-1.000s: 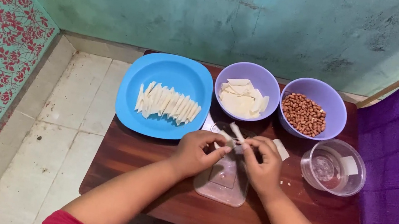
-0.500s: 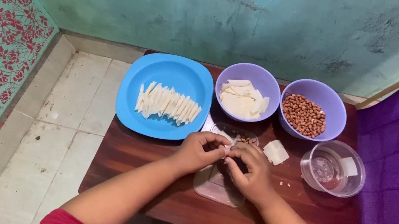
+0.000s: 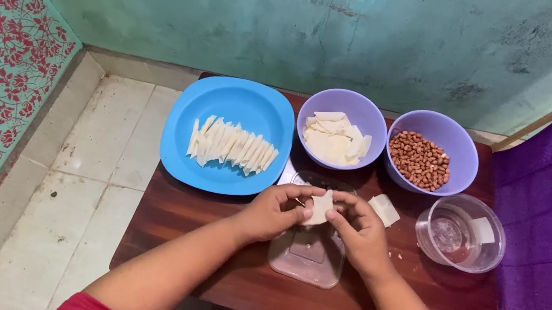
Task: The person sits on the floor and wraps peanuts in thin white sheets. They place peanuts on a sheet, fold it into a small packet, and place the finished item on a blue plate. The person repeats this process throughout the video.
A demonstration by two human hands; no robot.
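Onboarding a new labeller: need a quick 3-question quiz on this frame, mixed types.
1. True or false: the blue plate holds a row of folded white wrappers.
2. What fills the purple bowl nearest the clear container? A) peanuts B) rice C) water
3. What do the left hand and right hand pinch between them?

Key
1. True.
2. A: peanuts in the right purple bowl; the left purple bowl holds flat wrapper pieces.
3. One small white wrapper piece, held over a clear lid on the wooden table.
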